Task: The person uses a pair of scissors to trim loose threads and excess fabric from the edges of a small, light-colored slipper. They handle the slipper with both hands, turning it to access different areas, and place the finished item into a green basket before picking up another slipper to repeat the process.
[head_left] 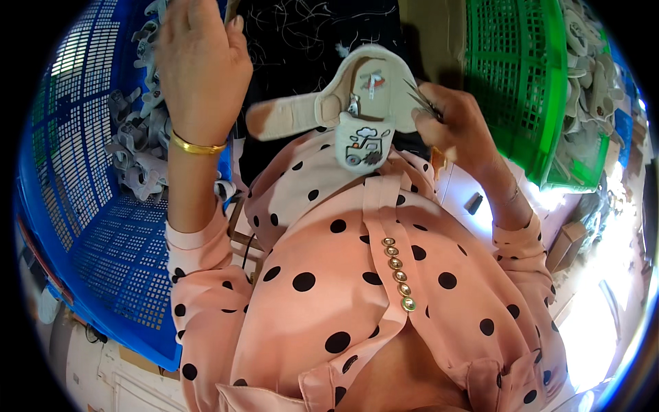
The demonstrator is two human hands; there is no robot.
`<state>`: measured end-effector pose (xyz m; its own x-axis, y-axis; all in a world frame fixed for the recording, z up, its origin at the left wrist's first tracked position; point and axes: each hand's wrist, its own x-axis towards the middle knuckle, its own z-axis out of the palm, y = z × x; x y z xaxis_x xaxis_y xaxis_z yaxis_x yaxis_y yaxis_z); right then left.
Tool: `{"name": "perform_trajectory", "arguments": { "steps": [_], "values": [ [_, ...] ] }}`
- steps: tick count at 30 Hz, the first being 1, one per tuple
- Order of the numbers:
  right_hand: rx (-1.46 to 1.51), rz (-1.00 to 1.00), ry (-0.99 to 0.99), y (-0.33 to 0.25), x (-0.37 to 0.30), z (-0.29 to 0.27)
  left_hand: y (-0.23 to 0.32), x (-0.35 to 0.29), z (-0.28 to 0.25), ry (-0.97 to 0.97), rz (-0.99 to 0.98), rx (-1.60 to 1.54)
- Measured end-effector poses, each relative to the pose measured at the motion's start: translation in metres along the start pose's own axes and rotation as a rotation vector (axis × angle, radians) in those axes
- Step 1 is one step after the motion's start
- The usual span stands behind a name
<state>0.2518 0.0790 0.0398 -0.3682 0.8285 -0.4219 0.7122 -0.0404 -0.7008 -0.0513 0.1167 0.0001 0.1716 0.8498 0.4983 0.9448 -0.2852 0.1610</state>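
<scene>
A small cream shoe upper (364, 141) with a strap and a cartoon vehicle patch hangs over my lap, its inside facing up. At its right edge is my right hand (453, 120), closed around small thread snips (424, 101) with pointed blades apart. Those fingers also seem to touch the upper's edge. My left hand (206, 65) is raised at the upper left, away from the upper, over the blue basket's side. Its back faces me and its fingers stretch upward, partly cut off by the frame; nothing shows in it.
To my left stands a blue plastic basket (127, 275) with several grey-white shoe uppers (137, 147). A green basket (515, 82) stands at the right, with more uppers (590, 89) beyond its wall. Dark cloth (295, 41) strewn with loose threads lies ahead.
</scene>
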Motion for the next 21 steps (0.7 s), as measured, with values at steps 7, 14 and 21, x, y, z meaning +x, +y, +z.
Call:
{"name": "perform_trajectory", "arguments": {
  "steps": [7,14,21],
  "values": [
    [-0.343,-0.415,0.048,-0.017,0.040,-0.021,0.062,0.006,-0.007,-0.226,0.209,-0.447],
    [0.116,-0.193,0.085,0.000,0.045,0.012,0.066,-0.027,0.009,-0.371,-0.233,-0.812],
    [0.254,-0.137,-0.049,0.004,0.040,0.044,0.069,-0.063,-0.003,-0.488,-0.620,-1.199]
  ]
}}
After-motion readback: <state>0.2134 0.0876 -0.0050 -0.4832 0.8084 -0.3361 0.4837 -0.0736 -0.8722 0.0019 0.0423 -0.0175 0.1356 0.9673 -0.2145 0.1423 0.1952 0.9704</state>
